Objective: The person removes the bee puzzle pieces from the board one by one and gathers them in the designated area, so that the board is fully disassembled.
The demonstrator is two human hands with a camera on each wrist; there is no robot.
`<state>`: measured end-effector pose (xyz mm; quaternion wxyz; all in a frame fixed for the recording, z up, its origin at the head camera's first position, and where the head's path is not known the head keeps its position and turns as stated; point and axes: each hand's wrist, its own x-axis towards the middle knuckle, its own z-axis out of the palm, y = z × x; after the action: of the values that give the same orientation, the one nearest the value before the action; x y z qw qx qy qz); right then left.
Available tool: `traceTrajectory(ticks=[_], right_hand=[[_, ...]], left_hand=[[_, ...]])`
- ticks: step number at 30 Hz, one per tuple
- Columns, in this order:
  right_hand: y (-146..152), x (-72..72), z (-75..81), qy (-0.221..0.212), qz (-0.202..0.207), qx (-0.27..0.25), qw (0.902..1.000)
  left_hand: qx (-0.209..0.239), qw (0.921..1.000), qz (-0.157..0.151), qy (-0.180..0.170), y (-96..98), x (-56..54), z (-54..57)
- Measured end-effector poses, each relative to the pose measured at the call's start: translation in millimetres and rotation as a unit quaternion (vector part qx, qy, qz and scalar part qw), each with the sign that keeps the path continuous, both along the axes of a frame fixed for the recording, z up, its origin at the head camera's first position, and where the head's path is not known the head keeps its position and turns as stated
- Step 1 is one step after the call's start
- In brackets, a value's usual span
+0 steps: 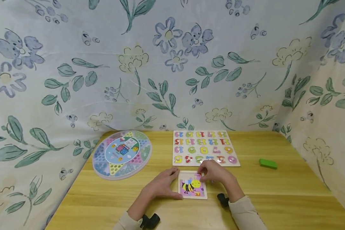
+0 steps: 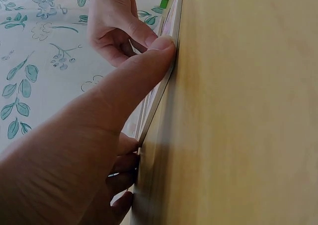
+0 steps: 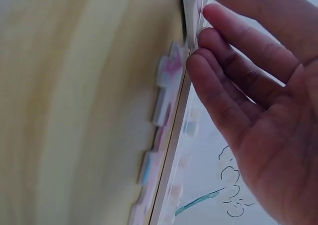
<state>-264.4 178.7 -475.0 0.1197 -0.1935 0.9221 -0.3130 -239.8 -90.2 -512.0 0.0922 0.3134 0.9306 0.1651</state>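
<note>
A small square bee jigsaw puzzle (image 1: 192,187) in a pale wooden frame lies on the table, its upper left part showing bare backing. My left hand (image 1: 162,184) holds the frame's left side, thumb at the lower corner and fingers at the upper one. In the left wrist view the thumb presses the frame's edge (image 2: 158,93). Over the upper right of the puzzle, my right hand (image 1: 215,173) pinches a pink jigsaw piece (image 1: 198,175), partly hidden by the fingers. Loose pink jigsaw pieces (image 3: 161,106) show beside the right hand in the right wrist view.
Just behind the puzzle lies a number board (image 1: 178,164) with colourful numerals. A round star-patterned game board (image 1: 122,155) is at the left. Towards the right sits a green block (image 1: 268,164). Flowered cloth (image 1: 172,80) hangs behind the wooden table (image 1: 276,198).
</note>
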Motion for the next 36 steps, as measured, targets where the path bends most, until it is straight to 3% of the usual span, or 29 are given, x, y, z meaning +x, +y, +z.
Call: traceTrajectory(ticks=[15, 24, 36], right_hand=[[-6.1, 2.1, 4.1, -0.015, -0.025, 0.030, 0.9991], [-8.9, 2.6, 6.3, -0.016, -0.032, 0.034, 0.9988], [-11.8, 6.3, 7.4, -0.023, -0.041, 0.029, 0.9985]], left_hand=[[0.011, 0.9999, -0.002, -0.004, 0.2, -0.4, 1.1], [0.001, 0.9999, -0.005, 0.012, -0.5, -0.2, 2.1], [0.001, 1.0000, 0.001, -0.005, -0.1, -0.5, -0.7]])
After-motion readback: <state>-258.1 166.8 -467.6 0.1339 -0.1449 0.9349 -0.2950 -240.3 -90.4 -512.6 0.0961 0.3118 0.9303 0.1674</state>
